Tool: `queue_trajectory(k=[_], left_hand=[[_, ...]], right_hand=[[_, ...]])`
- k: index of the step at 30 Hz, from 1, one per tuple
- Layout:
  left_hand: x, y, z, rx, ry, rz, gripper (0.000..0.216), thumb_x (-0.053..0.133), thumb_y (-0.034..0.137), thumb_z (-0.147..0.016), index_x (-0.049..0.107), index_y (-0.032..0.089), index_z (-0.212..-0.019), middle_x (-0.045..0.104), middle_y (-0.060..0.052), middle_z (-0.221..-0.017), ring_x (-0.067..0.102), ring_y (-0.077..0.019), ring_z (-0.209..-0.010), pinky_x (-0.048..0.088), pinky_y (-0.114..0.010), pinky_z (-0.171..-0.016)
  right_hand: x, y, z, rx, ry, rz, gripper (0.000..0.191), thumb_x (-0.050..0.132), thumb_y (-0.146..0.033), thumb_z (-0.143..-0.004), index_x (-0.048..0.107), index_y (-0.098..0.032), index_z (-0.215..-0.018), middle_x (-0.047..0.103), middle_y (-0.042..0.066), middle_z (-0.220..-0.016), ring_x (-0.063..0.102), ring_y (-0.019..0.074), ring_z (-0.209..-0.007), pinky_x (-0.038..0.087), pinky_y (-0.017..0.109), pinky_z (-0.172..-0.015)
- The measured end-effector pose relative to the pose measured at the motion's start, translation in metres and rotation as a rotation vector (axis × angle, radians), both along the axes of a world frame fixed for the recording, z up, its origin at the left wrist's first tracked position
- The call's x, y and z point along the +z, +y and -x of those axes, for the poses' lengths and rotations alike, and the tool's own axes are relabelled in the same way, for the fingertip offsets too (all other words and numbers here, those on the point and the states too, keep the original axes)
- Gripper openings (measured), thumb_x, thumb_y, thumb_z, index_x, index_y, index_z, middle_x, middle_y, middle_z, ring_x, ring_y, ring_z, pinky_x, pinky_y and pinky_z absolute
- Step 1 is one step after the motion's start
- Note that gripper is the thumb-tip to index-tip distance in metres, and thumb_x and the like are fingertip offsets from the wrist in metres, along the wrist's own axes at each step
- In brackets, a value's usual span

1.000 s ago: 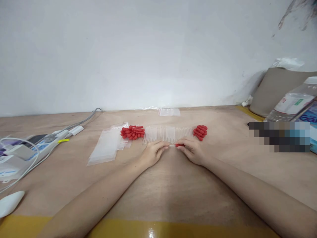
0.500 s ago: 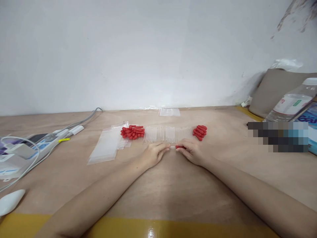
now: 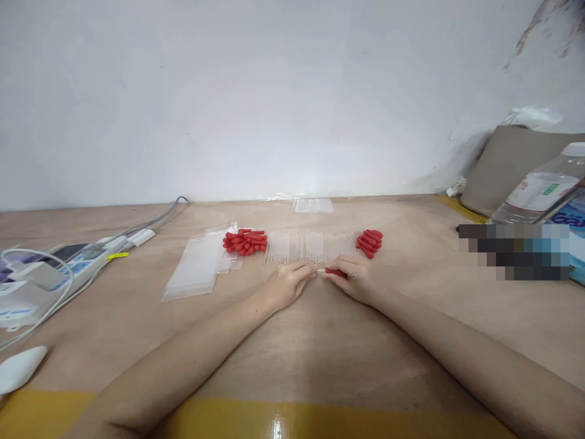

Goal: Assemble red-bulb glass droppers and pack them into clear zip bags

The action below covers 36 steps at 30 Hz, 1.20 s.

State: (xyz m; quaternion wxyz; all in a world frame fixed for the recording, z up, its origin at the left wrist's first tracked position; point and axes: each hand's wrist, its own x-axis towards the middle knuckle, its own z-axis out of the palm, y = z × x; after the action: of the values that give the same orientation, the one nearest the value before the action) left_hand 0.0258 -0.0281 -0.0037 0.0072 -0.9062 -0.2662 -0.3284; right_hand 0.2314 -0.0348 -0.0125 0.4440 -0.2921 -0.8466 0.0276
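Thumb and fingers of my left hand are closed on one end of a thin clear dropper tube. A red rubber bulb is pinched in my right hand, its open end at the other end of that tube. How far the tube sits inside the bulb, I cannot tell. Just beyond my hands lies a row of several clear tubes, side by side. Left of the row is a larger pile of red bulbs; a smaller group of red bulbs lies to its right.
Clear plastic bags lie to the left, and a small bag rests near the wall. A power strip with cables and a white mouse are far left. On the right stand a bottle and a grey-brown container.
My hands have shifted only slightly, still holding the tube and bulb. A bit more of the red bulb shows beneath my right fingers.
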Motion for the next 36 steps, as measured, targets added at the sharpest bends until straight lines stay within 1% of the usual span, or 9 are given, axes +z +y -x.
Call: queue_trajectory(k=[2, 5, 8, 11, 13, 18, 24, 33, 36], left_hand=[[-0.001, 0.002, 0.0, -0.004, -0.017, -0.01, 0.023, 0.041, 0.023, -0.09, 0.06, 0.017, -0.101, 0.066, -0.005, -0.086, 0.062, -0.0145, -0.075, 0.05, -0.025, -0.067], [-0.001, 0.007, 0.002, 0.015, -0.06, 0.002, 0.021, 0.046, 0.026, -0.088, 0.061, 0.018, -0.101, 0.067, -0.005, -0.088, 0.063, -0.0147, -0.078, 0.05, -0.026, -0.071], [0.0, 0.009, 0.005, 0.07, -0.055, 0.054, 0.023, 0.049, 0.031, -0.086, 0.061, 0.018, -0.1, 0.067, -0.005, -0.088, 0.062, -0.0149, -0.076, 0.049, -0.026, -0.07], [0.0, 0.009, 0.006, 0.085, -0.013, 0.068, 0.023, 0.046, 0.032, -0.087, 0.063, 0.017, -0.092, 0.066, -0.004, -0.078, 0.061, -0.0145, -0.07, 0.048, -0.025, -0.065], [0.0, 0.008, 0.006, 0.078, 0.002, 0.046, 0.024, 0.045, 0.031, -0.088, 0.064, 0.016, -0.089, 0.064, -0.004, -0.073, 0.059, -0.0142, -0.066, 0.047, -0.025, -0.063], [-0.002, 0.007, 0.003, 0.047, -0.016, -0.021, 0.026, 0.042, 0.031, -0.089, 0.063, 0.015, -0.09, 0.063, -0.005, -0.073, 0.058, -0.0139, -0.066, 0.048, -0.025, -0.064], [-0.001, 0.004, 0.002, 0.007, 0.033, -0.087, 0.026, 0.04, 0.028, -0.09, 0.062, 0.015, -0.089, 0.061, -0.005, -0.072, 0.057, -0.0135, -0.065, 0.047, -0.024, -0.062], [-0.003, 0.003, -0.003, -0.011, 0.013, -0.092, 0.025, 0.04, 0.027, -0.09, 0.061, 0.015, -0.093, 0.063, -0.006, -0.077, 0.06, -0.0144, -0.071, 0.048, -0.025, -0.065], [-0.001, 0.002, -0.004, -0.023, 0.019, -0.095, 0.025, 0.04, 0.026, -0.09, 0.061, 0.013, -0.093, 0.064, -0.007, -0.078, 0.06, -0.0149, -0.071, 0.048, -0.025, -0.064]], right_hand=[[0.002, 0.001, 0.0, -0.003, 0.006, 0.07, 0.009, 0.055, -0.025, -0.081, 0.06, -0.018, -0.08, 0.06, 0.004, -0.069, 0.055, 0.0125, -0.062, 0.044, 0.024, -0.056], [0.003, 0.004, -0.002, 0.041, 0.038, 0.217, 0.008, 0.055, -0.025, -0.081, 0.061, -0.019, -0.079, 0.062, 0.003, -0.072, 0.057, 0.0127, -0.065, 0.045, 0.025, -0.06], [0.003, 0.007, -0.004, 0.073, 0.047, 0.266, 0.009, 0.056, -0.025, -0.081, 0.063, -0.021, -0.084, 0.064, 0.002, -0.077, 0.058, 0.0137, -0.07, 0.046, 0.026, -0.065], [0.004, 0.007, -0.004, 0.025, 0.007, 0.199, 0.009, 0.056, -0.025, -0.08, 0.062, -0.02, -0.084, 0.064, 0.003, -0.077, 0.058, 0.015, -0.072, 0.045, 0.028, -0.067], [0.005, 0.005, -0.003, -0.006, -0.028, 0.149, 0.009, 0.056, -0.025, -0.08, 0.062, -0.018, -0.081, 0.064, 0.004, -0.074, 0.057, 0.015, -0.07, 0.044, 0.028, -0.065], [0.007, -0.002, 0.0, -0.025, -0.07, 0.082, 0.012, 0.051, -0.024, -0.082, 0.061, -0.018, -0.082, 0.062, 0.004, -0.07, 0.056, 0.0143, -0.065, 0.044, 0.026, -0.059], [0.005, -0.004, 0.002, 0.02, -0.139, 0.036, 0.016, 0.047, -0.026, -0.085, 0.061, -0.02, -0.089, 0.062, 0.005, -0.071, 0.057, 0.015, -0.064, 0.045, 0.027, -0.058], [0.003, -0.003, 0.007, 0.015, -0.102, -0.002, 0.019, 0.047, -0.026, -0.086, 0.063, -0.02, -0.094, 0.062, 0.005, -0.072, 0.056, 0.0144, -0.064, 0.046, 0.026, -0.058], [0.004, -0.003, 0.007, 0.008, -0.11, -0.012, 0.019, 0.047, -0.027, -0.086, 0.064, -0.019, -0.092, 0.063, 0.005, -0.072, 0.057, 0.0144, -0.064, 0.046, 0.026, -0.058]])
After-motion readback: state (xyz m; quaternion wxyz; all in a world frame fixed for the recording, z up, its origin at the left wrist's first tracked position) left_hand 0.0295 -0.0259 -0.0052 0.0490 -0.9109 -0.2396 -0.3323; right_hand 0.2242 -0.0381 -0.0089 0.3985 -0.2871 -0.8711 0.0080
